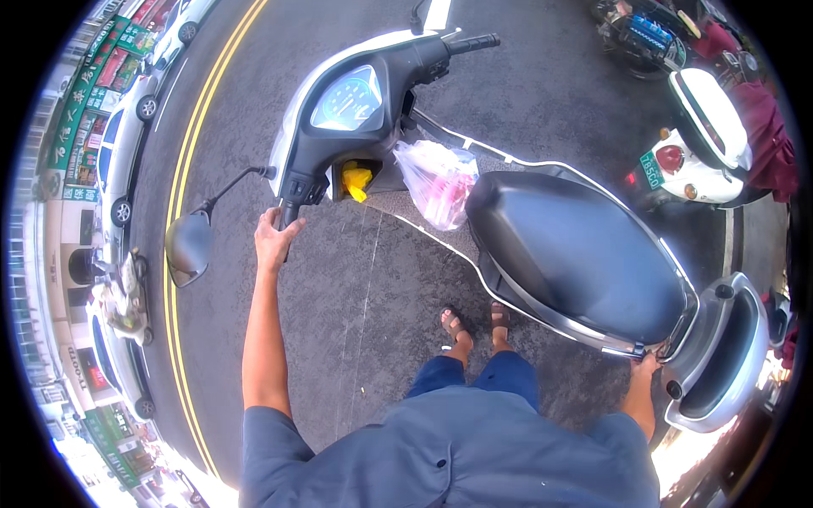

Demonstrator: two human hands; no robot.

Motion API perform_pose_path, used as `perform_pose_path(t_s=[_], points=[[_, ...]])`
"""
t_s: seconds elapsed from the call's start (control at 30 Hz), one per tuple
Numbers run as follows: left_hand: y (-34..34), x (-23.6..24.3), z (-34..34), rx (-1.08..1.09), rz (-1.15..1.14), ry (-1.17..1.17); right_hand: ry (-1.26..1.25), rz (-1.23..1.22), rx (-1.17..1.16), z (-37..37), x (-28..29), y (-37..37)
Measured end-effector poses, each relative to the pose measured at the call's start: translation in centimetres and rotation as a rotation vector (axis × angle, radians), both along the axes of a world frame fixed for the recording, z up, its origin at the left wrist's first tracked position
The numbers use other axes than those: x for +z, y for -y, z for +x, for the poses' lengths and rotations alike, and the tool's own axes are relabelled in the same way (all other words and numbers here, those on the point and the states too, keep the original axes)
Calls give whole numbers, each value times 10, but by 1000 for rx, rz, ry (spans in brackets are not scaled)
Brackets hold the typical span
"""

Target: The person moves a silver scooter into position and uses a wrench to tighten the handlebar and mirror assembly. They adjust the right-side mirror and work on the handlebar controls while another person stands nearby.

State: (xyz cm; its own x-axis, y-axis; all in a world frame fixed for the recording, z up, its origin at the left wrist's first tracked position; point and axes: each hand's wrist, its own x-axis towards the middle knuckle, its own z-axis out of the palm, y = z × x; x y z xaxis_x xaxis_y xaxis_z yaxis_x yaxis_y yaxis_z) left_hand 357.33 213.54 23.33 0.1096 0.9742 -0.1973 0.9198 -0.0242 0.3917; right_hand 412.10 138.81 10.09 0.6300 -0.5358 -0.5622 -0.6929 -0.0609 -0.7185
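A white and black scooter stands to my right on the asphalt, its handlebars toward the top of the view. My left hand is closed around the left handlebar grip, just beside the round mirror. My right hand holds the rear grab rail behind the black seat. A pink and white plastic bag hangs in the footwell below the dashboard, with something yellow tucked in the front pocket. My sandalled feet stand next to the scooter's side.
A double yellow line runs along the road on my left, with parked cars and shopfronts beyond it. Another white scooter is parked at the upper right, and a person in dark red stands by it.
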Motion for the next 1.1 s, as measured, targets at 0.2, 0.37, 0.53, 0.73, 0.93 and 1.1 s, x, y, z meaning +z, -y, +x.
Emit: perform_pose_path(t_s=[0.2, 0.37, 0.53, 0.73, 0.93, 1.1], points=[[24, -15, -9, 19, 49, 107, -201, 216, -145, 45, -56, 80], [24, -14, -16, 8, 35, 118, -293, 101, -184, 20, -81, 104], [39, -31, -44, 126, -33, 195, -145, -22, 554, -5, -53, 102], [24, -28, -55, -31, 131, 93, -44, -185, 610, -33, -25, 28], [16, -41, -57, -6, 89, 47, 27, -294, 1169, -78, -9, -344], [18, -29, -56, 12, 71, -79, 1171, -568, 2012, -75, 79, -696]])
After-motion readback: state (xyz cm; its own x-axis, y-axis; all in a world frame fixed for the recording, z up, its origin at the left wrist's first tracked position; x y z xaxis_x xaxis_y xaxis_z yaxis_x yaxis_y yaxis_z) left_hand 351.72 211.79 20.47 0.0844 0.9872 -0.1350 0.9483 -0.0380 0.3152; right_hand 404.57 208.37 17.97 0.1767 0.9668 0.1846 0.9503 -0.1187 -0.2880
